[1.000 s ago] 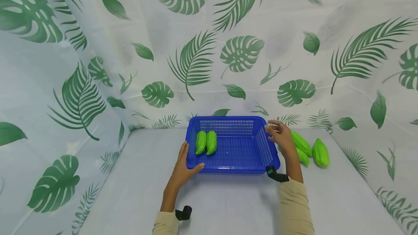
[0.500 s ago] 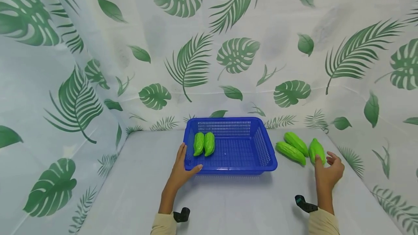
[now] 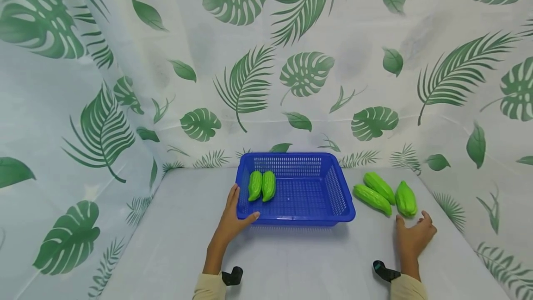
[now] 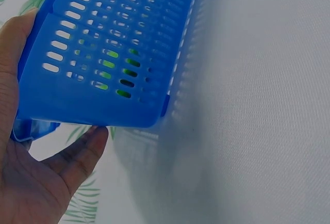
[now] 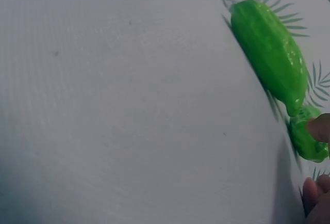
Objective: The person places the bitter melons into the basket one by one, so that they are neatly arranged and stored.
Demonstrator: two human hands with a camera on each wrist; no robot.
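Note:
My left hand [image 3: 229,221] lies at the near left corner of a blue plastic basket [image 3: 295,219], thumb against the front and fingers along the left side. In the left wrist view the fairly straight fingers touch the basket's perforated wall [image 4: 93,97]. Two green bitter melons, a left one [image 3: 255,185] and a right one [image 3: 269,185], lie side by side inside. My right hand [image 3: 413,240] is right of the basket with nothing in it, thumb and fingers apart, just in front of a bitter melon [image 3: 405,199]. Two more bitter melons [image 3: 372,199] [image 3: 379,187] lie left of that one.
A pale cloth covers the table [image 3: 308,263]. Behind it and at the sides hangs white sheeting with green leaf prints [image 3: 306,73]. Dark wrist cameras sit on the left wrist [image 3: 233,276] and the right wrist [image 3: 385,272].
My right hand has gone from the basket's right rim to the loose bitter melons at the right, then drawn slightly back toward me. My left hand stays at the basket's corner.

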